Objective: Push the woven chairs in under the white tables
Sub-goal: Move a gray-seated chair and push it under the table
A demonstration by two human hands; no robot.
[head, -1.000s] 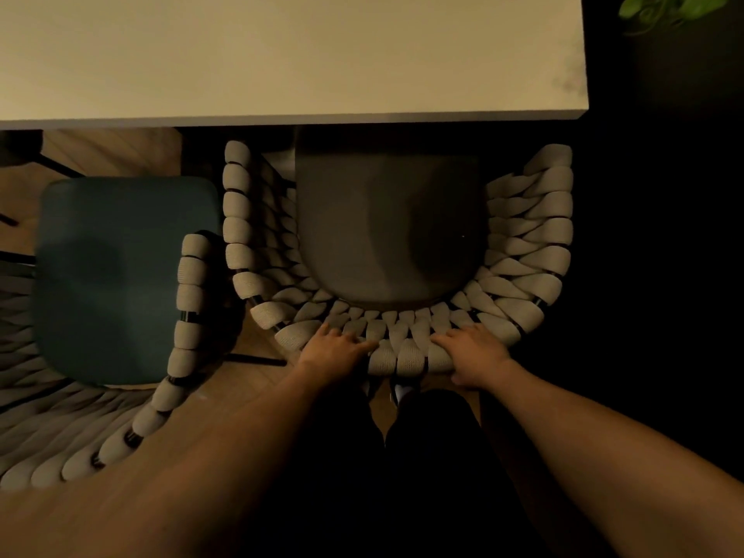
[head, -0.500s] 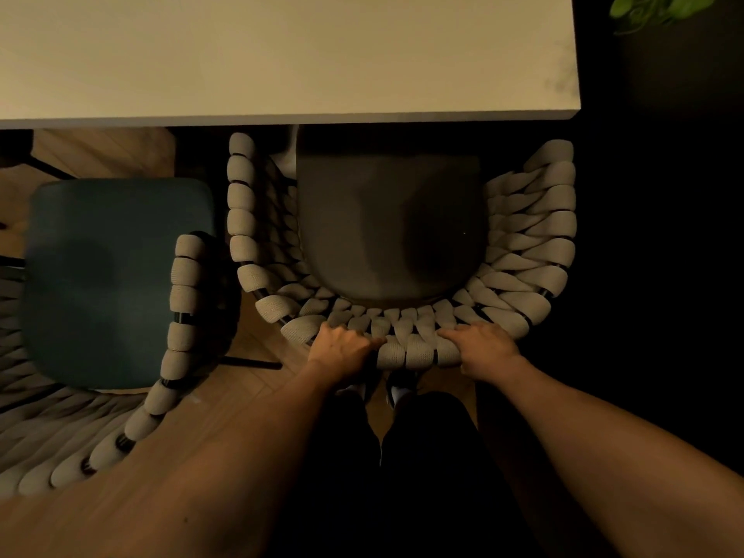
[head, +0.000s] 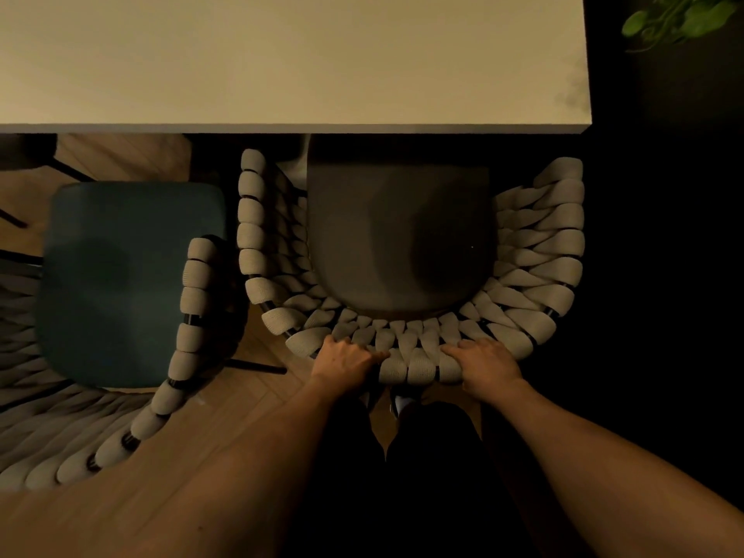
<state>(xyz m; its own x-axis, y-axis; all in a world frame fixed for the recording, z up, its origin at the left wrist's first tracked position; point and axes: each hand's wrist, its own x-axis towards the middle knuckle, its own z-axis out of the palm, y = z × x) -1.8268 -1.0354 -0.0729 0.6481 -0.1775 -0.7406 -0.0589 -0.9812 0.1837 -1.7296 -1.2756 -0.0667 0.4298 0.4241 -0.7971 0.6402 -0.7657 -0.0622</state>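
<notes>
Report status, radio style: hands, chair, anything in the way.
Left hand and right hand grip grey-seat woven chair back rim. Seat front under white table. Teal-seat chair beside, apart; nothing blocking.

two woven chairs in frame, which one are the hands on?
The grey-cushioned chair at centre: left hand and right hand grip its backrest. The teal-cushioned chair stands untouched.

Green leaves of a plant (head: 680, 14) are seen at the upper right corner, against a dark background. A wooden floor (head: 241, 400) laid in a herringbone pattern is seen at the lower left. Dark trousers (head: 402, 477) and pale shoe tips (head: 402, 402) are noted at the bottom centre, above the floor.
</notes>
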